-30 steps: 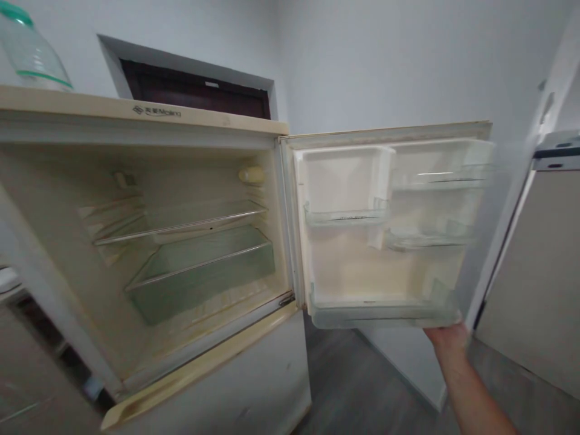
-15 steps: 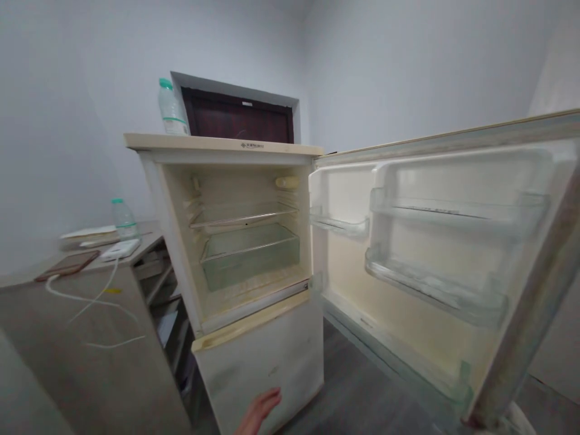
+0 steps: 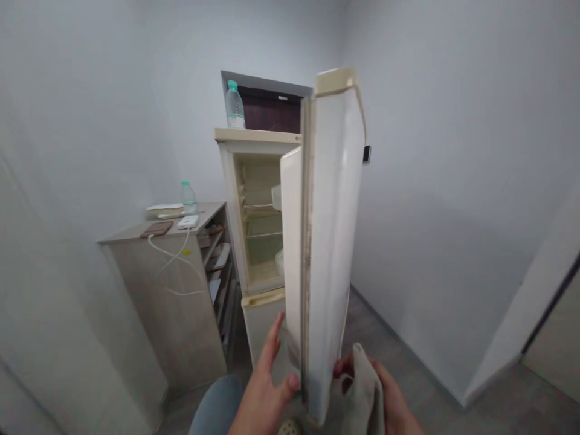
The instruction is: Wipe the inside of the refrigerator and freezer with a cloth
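Observation:
The fridge door (image 3: 333,229) stands edge-on toward me, swung partway out from the fridge (image 3: 258,136). My left hand (image 3: 267,377) is at the inner side of the door's lower part, fingers spread and thumb apart; whether it touches the door I cannot tell. On the outer side, my right hand (image 3: 385,386) grips a grey cloth (image 3: 365,383), with its fingertips by the door's lower edge. Behind the door, part of the fridge's inside with its shelves (image 3: 265,234) shows; the rest is hidden.
A clear bottle (image 3: 235,109) stands on the fridge. To the left, a wooden cabinet (image 3: 163,302) bears another bottle (image 3: 188,199), a phone (image 3: 157,229) and a white device (image 3: 188,222) with a cable. My knee (image 3: 217,405) shows below. A wall (image 3: 430,211) rises at right.
The fridge door has swung from wide open toward the fridge, now edge-on. My left hand has come up beside it, and my right hand with the grey cloth has come into view.

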Motion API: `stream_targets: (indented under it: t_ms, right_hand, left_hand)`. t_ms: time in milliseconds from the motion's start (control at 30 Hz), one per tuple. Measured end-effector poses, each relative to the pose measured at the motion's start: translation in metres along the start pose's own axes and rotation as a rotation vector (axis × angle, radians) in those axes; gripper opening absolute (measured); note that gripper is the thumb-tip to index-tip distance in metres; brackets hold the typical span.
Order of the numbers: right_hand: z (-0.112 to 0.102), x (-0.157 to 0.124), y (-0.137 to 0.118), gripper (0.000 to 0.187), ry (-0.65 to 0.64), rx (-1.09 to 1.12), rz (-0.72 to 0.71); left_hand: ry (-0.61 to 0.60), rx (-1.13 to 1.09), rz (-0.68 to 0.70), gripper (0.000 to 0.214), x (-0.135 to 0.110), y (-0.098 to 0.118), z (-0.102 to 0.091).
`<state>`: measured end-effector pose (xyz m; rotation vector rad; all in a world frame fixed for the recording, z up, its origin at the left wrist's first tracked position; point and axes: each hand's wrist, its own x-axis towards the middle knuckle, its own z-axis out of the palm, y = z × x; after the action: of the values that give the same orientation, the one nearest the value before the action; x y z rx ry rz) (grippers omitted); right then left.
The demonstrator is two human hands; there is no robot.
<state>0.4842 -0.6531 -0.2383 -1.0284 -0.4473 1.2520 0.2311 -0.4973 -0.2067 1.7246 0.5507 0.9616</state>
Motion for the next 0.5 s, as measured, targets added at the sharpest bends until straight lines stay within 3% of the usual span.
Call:
stream_targets:
  t_ms: [67, 167, 367, 500]
  right_hand:
    - [0.032, 0.027, 0.001, 0.058, -0.113, 0.015, 0.003]
    - [0.070, 0.067, 0.003, 0.062, -0.182, -0.015, 0.008]
    - [0.131, 0.139, 0.016, 0.047, -0.224, -0.018, -0.117]
    - [0.161, 0.182, 0.021, 0.041, -0.224, 0.021, -0.181]
  left_hand:
    - [0.096, 0.012, 0.013, 0.132, 0.021, -0.003, -0.022]
    - [0.196, 0.003, 0.042, 0.129, 0.051, -0.010, -0.051]
    - [0.409, 0.257, 0.118, 0.085, 0.098, -0.029, -0.092]
    - [0.453, 0.515, 0.190, 0.076, 0.135, -0.051, -0.117]
